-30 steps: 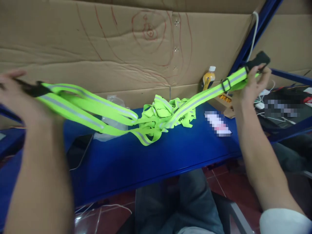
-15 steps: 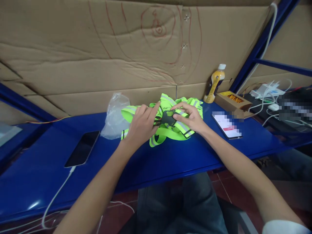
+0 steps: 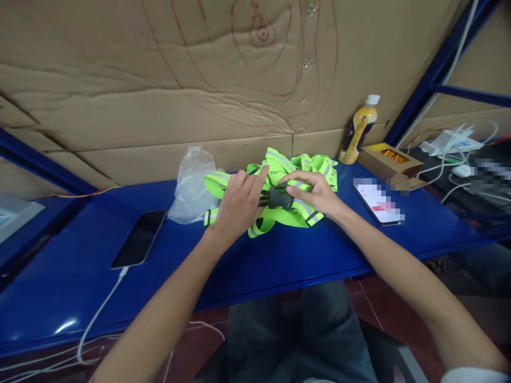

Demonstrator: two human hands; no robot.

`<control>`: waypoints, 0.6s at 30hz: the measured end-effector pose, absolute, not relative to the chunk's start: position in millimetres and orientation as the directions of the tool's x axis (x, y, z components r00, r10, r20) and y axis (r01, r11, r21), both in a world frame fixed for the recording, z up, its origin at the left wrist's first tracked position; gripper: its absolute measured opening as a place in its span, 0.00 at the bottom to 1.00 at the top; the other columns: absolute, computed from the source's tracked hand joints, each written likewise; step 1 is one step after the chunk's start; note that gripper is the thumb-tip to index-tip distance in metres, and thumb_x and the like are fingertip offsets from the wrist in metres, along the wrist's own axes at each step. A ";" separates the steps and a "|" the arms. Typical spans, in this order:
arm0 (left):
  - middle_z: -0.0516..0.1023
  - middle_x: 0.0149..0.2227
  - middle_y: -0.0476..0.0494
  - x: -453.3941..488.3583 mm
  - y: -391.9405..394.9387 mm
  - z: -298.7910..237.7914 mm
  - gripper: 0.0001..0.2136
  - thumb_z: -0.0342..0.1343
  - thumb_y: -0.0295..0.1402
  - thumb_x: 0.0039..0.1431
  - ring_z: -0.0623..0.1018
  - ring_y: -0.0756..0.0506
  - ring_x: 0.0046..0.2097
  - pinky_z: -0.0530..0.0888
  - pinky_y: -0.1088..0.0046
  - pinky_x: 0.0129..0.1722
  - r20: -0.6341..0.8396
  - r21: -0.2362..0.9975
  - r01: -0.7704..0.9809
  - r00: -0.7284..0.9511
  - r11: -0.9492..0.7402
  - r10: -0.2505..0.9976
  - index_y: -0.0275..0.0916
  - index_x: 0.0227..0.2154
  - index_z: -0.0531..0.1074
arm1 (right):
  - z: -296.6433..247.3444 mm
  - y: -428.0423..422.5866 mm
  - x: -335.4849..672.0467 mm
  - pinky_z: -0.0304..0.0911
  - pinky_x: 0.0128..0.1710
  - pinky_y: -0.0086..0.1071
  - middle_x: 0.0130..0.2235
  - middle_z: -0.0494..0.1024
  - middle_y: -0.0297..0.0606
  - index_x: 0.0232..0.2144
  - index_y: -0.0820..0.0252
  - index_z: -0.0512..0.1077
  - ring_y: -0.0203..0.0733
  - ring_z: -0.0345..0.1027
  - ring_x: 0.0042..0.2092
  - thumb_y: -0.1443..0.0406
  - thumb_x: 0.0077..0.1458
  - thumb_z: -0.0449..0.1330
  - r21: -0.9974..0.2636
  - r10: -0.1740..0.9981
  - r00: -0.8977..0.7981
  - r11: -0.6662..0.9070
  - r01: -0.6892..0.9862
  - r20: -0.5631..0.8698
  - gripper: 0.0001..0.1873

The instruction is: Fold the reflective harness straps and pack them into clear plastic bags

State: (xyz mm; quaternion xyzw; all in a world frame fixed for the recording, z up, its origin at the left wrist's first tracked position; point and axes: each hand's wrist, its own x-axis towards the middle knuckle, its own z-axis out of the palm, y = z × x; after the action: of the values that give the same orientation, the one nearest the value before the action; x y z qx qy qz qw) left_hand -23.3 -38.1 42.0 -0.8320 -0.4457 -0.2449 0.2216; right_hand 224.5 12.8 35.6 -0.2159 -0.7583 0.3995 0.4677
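Observation:
Bunched neon-green straps with grey reflective stripes, looking like a reflective vest (image 3: 279,164), lie on the blue table (image 3: 279,266) against the cardboard. A black side-release buckle (image 3: 280,197) sits between my hands above the straps. My left hand (image 3: 241,202) is closed on the buckle's pronged half, mostly hidden under the fingers; its dark prongs point right, at the mouth of the other half. With thumb and fingers my right hand (image 3: 315,192) pinches the socket half of the buckle and the strap beside it. Whether the halves are locked together I cannot tell.
A crumpled clear plastic bag (image 3: 194,186) lies left of the straps, and a dark phone (image 3: 139,239) on a white cable beyond it. To the right are a lit phone (image 3: 377,202), a yellow bottle (image 3: 359,130) and an open cardboard box (image 3: 389,162).
The two buckle halves are now more level and in line, with the prongs close to the socket. The whole view has shifted slightly; both hands keep their holds.

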 end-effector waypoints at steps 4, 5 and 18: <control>0.81 0.47 0.30 -18.6 -41.5 39.7 0.31 0.50 0.28 0.71 0.72 0.32 0.48 0.72 0.52 0.49 0.568 -0.195 0.840 0.518 -0.507 0.640 0.32 0.75 0.57 | 32.2 13.1 221.0 0.75 0.55 0.43 0.44 0.86 0.36 0.42 0.51 0.85 0.48 0.80 0.48 0.49 0.59 0.75 -0.826 0.710 -0.488 0.563 -0.039 0.507 0.17; 0.81 0.47 0.31 -15.8 -42.6 37.7 0.31 0.48 0.27 0.71 0.72 0.32 0.48 0.72 0.52 0.49 0.552 -0.211 0.834 0.532 -0.509 0.643 0.33 0.76 0.55 | 30.6 13.0 219.9 0.75 0.55 0.43 0.43 0.86 0.36 0.42 0.52 0.85 0.48 0.81 0.48 0.49 0.59 0.75 -0.829 0.709 -0.496 0.557 -0.042 0.502 0.17; 0.79 0.59 0.27 -26.1 -46.5 52.5 0.33 0.59 0.50 0.72 0.78 0.31 0.60 0.72 0.49 0.63 0.633 0.099 0.694 0.509 -0.713 0.583 0.32 0.70 0.66 | 30.0 -2.5 219.8 0.76 0.46 0.35 0.45 0.87 0.39 0.50 0.58 0.82 0.44 0.83 0.44 0.62 0.71 0.68 -0.441 0.453 -0.415 0.888 0.132 0.789 0.09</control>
State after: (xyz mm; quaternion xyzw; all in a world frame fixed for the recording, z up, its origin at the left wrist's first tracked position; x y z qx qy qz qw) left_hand -26.1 -46.5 52.5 -0.8645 -0.3693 -0.3304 0.0841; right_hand 219.8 -2.5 30.0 -0.1769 -0.8264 0.1573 0.5109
